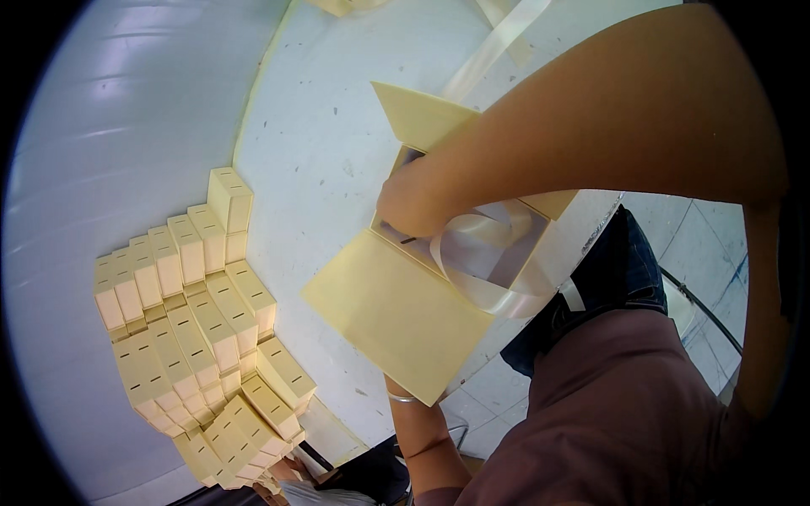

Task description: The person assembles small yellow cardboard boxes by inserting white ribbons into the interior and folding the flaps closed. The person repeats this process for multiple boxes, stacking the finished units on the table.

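An open cream cardboard box (pixel 515 274) with a lavender-grey inside sits at the table's edge, its large flap (pixel 396 312) folded outward and another flap (pixel 422 116) raised at the far side. My right hand (pixel 415 201) is down inside the box at one end, knuckles up and fingers bent out of sight. Loops of white satin ribbon (pixel 485 240) lie in the box beside this hand and spill over its near wall. My left forearm (pixel 422 438), with a bangle at the wrist, reaches under the large flap, which hides the left hand.
Many cream boxes (pixel 194 337) with small dark slots stand in stepped stacks at the left. Another person's hand (pixel 287 472) and grey sleeve are beside the lowest stack. More ribbon (pixel 498 51) lies on the white table (pixel 312 143) beyond the box. Tiled floor (pixel 696 244) shows at right.
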Demonstrator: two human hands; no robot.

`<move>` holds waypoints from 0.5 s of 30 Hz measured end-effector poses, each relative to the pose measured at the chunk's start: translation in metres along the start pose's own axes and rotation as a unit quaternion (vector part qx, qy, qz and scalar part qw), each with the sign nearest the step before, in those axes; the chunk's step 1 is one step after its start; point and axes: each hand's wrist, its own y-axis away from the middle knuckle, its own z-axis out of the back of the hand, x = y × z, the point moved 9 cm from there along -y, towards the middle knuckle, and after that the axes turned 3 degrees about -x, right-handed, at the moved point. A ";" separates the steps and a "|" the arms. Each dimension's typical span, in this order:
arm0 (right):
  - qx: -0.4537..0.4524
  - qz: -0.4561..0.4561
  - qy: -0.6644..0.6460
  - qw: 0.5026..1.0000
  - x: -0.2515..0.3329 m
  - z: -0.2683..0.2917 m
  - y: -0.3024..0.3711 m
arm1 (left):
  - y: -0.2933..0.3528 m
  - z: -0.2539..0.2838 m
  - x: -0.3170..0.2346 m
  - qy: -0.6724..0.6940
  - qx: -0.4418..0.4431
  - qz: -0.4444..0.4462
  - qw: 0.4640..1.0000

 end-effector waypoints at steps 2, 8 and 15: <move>0.001 0.006 0.004 1.000 0.006 -0.001 -0.001 | 0.021 0.001 0.017 -0.017 -0.015 0.007 1.000; 0.001 -0.001 0.004 1.000 0.000 -0.003 -0.002 | 0.074 -0.003 0.071 -0.053 -0.023 0.033 0.998; 0.008 0.022 0.011 1.000 0.006 -0.001 -0.011 | 0.115 0.010 0.099 -0.091 -0.047 0.054 0.993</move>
